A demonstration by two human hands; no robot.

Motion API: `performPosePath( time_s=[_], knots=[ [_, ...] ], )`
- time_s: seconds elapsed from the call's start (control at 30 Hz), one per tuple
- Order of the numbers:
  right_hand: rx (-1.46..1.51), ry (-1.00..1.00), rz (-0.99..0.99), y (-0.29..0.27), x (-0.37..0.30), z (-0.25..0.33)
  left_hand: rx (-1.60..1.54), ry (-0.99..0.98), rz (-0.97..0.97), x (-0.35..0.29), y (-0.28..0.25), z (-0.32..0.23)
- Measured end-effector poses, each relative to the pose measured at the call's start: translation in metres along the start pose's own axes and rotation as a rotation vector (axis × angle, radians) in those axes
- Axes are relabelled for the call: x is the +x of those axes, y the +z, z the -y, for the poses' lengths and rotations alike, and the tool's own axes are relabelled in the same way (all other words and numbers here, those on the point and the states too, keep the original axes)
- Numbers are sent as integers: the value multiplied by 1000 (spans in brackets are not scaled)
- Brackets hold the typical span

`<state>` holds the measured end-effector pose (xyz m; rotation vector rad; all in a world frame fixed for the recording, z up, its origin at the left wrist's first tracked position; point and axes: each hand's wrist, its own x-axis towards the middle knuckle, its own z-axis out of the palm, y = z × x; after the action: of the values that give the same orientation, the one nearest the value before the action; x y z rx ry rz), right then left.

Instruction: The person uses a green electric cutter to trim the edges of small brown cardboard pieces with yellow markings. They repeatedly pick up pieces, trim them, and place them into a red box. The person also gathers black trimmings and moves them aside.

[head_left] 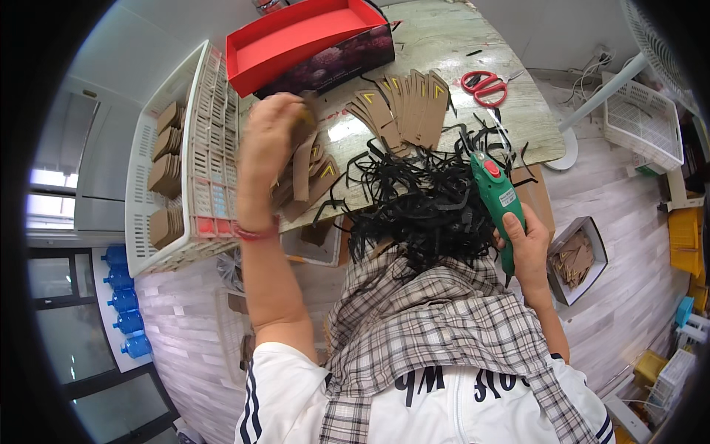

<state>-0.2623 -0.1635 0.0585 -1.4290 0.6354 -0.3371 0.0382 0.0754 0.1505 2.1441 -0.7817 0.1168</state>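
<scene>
My right hand [526, 248] is wrapped round a green handheld electric tool [497, 194] with a red button, its thin metal tip pointing away from me. My left hand [268, 148] is raised over the left side of the table, fingers curled on a small brown flat piece [303, 124], slightly blurred. Below that hand lies a loose pile of brown pieces [309, 177] with yellow marks. Farther off, more such pieces are fanned out in a row [407, 107]. A tangled heap of black strips [421, 203] spreads over the table's near edge and my checked apron [444, 318].
Red-handled scissors [485, 89] lie at the table's far right. A red-lined box [307, 37] stands at the back. To the left, a white plastic basket [188, 148] holds stacked brown pieces. An open box [578, 259] of brown pieces sits low on the right, near a fan [658, 37].
</scene>
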Motion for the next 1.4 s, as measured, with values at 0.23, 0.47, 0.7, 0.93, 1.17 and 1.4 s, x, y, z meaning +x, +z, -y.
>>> performPosePath(
  time_s=[0.23,0.47,0.7,0.93,1.17,1.4],
  knots=[
    [-30,-22,-44,-4,-1,-10,639,71,-354,20,-2,61],
    [-71,12,-83,-14,-4,-4,381,285,-216,53,203,3],
    [-57,22,-125,-22,-2,-20,470,210,-34,52,246,2],
    [-12,55,-130,-14,11,-25,159,303,-78,47,249,4],
    [2,-36,-159,-3,21,-14,-1037,-352,-38,33,203,-34],
    [-36,-69,-103,14,17,-2,-1301,-491,-107,-14,188,-55]
  ],
)
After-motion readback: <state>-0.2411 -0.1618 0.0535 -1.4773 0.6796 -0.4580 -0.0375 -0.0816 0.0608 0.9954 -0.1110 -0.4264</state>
